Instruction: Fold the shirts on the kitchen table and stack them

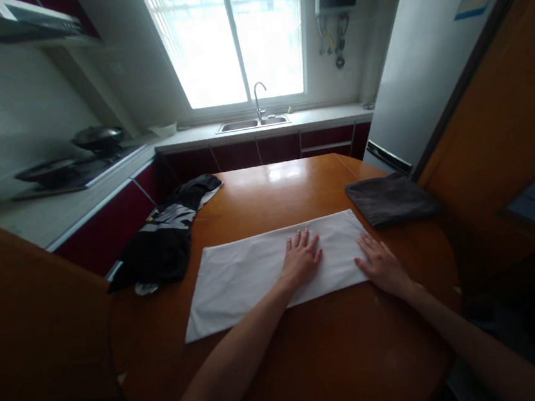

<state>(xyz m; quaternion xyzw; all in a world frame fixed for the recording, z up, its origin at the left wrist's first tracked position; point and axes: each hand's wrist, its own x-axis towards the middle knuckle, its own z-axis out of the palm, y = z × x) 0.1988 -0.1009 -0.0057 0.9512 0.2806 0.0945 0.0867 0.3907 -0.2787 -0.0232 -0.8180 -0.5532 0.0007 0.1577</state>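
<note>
A white cloth (242,275), folded into a long flat strip, lies across the middle of a round wooden table (317,363). My left hand (301,256) rests flat on the cloth's right half, fingers spread. My right hand (381,266) lies palm down at the cloth's right end, fingers on its edge. Neither hand holds anything.
A black and white garment (169,232) is heaped at the table's left edge. A folded dark grey cloth (391,198) lies at the right. Beyond are a counter with a stove and pans (77,162), a sink (253,123) under a window, and a white fridge (426,64).
</note>
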